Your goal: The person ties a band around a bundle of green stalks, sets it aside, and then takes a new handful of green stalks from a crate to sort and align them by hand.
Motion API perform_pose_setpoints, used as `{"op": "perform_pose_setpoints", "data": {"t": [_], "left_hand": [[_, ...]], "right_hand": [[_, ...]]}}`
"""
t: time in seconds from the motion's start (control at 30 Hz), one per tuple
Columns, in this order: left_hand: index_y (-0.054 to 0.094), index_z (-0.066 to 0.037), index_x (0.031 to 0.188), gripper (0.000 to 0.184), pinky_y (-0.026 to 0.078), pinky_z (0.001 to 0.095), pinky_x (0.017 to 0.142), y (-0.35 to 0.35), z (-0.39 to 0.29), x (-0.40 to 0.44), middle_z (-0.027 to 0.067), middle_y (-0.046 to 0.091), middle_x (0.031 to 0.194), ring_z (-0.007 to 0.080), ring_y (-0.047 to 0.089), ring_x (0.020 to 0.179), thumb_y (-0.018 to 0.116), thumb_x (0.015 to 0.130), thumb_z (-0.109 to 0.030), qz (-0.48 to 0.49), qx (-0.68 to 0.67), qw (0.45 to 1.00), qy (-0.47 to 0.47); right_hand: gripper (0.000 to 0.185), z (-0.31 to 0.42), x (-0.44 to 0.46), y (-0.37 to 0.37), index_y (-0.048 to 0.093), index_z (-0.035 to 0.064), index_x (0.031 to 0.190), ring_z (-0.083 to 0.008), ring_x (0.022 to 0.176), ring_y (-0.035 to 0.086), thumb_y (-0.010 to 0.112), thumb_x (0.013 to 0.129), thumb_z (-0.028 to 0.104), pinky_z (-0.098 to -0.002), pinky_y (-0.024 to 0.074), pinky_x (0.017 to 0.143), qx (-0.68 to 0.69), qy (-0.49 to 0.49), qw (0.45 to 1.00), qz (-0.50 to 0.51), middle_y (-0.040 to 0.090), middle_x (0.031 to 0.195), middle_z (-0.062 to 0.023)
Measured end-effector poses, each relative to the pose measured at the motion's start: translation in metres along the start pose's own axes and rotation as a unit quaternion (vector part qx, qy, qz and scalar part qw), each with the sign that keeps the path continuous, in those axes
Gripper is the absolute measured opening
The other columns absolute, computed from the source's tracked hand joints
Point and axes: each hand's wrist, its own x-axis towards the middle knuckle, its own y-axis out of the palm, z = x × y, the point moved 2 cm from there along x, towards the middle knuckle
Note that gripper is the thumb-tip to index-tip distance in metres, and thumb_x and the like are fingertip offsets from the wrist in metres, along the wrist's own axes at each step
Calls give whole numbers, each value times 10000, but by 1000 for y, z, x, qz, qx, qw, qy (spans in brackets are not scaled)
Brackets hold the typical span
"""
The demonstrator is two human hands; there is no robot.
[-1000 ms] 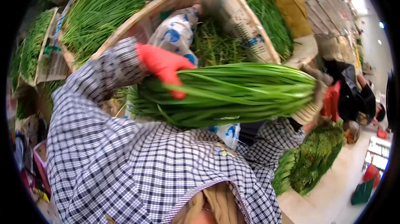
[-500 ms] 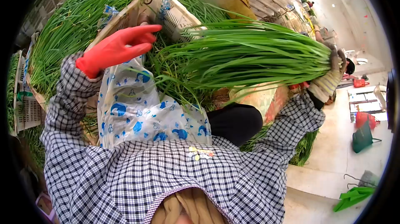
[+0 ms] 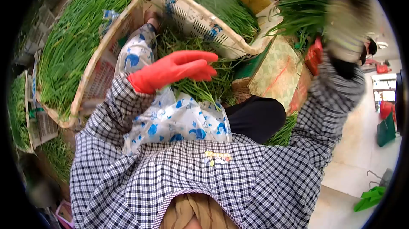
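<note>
My left hand (image 3: 177,70), in a red rubber glove, is held over my lap with its fingers stretched out and nothing in them. Below it lie loose, tangled green stalks (image 3: 196,90) beside the white plastic sheet with blue prints (image 3: 183,120) on my leg. My right hand (image 3: 349,20), in a pale, dirty work glove, is raised at the upper right and smeared by motion. It grips a bunch of garlic chives (image 3: 302,5), whose long leaves point left. The fingers themselves are too blurred to make out.
A large crate (image 3: 100,69) heaped with chives stands at the left. Another white crate (image 3: 194,18) with chives is ahead of me. A worn, patterned board or box (image 3: 277,69) lies right of my knee (image 3: 257,118). Red and green items sit on the floor at far right.
My right hand has swung up and forward with the chives, uncovering the patterned surface. My left hand appears farther right and lower, over my lap. The view has also shifted.
</note>
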Motion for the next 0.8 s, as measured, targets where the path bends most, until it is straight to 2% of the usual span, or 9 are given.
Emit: {"op": "perform_pose_setpoints", "data": {"t": [0.17,0.27,0.43,0.53,0.57,0.67,0.7,0.73,0.8], "left_hand": [[271,-53,1489,844,384,441,1068,14,45,27,178,462,1417,323,500,1258,331,924,-678,37,-349,936,-33],[280,-88,1491,880,354,471,1092,6,87,42,162,414,1461,323,434,1321,353,887,-724,37,-452,891,-1],[439,-166,1364,657,420,401,1022,4,140,41,32,553,1225,211,543,1116,503,901,-627,-90,-594,799,-35],[464,-173,1329,561,478,374,923,-9,201,48,17,581,1092,198,561,1049,531,926,-558,150,-853,497,56],[457,-168,1342,573,486,371,905,-8,212,44,17,580,1056,198,567,1027,535,926,-554,79,-867,489,58],[443,-158,1370,600,503,366,867,-6,200,37,18,576,984,198,578,983,545,925,-546,-70,-874,476,63],[417,-115,1396,628,497,381,892,5,140,41,47,584,1105,219,593,1022,571,923,-497,-75,-718,692,-35],[390,-72,1421,660,492,395,916,9,109,45,77,591,1226,240,607,1060,598,920,-449,-73,-503,851,-133],[414,-58,1402,644,489,393,925,5,109,46,96,580,1263,244,601,1089,624,906,-413,-55,-451,879,-146]], "right_hand": [[391,67,-88,109,465,51,1331,-257,1163,569,499,942,43,-348,480,1008,353,-183,904,161,533,1318,-102],[295,123,-143,124,555,90,1046,-273,1008,583,623,759,87,-437,485,983,354,-350,841,213,568,991,-88],[370,151,-209,132,521,92,1120,-270,978,597,607,761,106,-496,458,1017,412,-376,824,104,576,971,-85],[445,151,-219,133,516,104,1209,-263,984,600,608,776,150,-507,424,1043,426,-358,818,148,586,1010,-87],[487,149,-213,127,514,102,1253,-267,990,600,620,787,197,-526,400,1056,437,-353,802,204,592,1042,-93],[608,132,-200,89,499,105,1302,-259,1030,590,667,783,374,-531,295,1115,424,-241,855,175,597,1071,-102],[748,130,-221,89,483,98,1313,-249,1123,557,690,754,550,-507,213,1148,411,-124,899,83,576,1179,-125],[759,123,-235,83,439,87,1355,-260,1201,500,700,780,508,-476,232,1145,431,59,890,133,513,1278,-148],[790,120,-256,73,365,70,1422,-283,1300,419,720,814,428,-427,269,1134,451,440,774,65,410,1420,-177]]}}
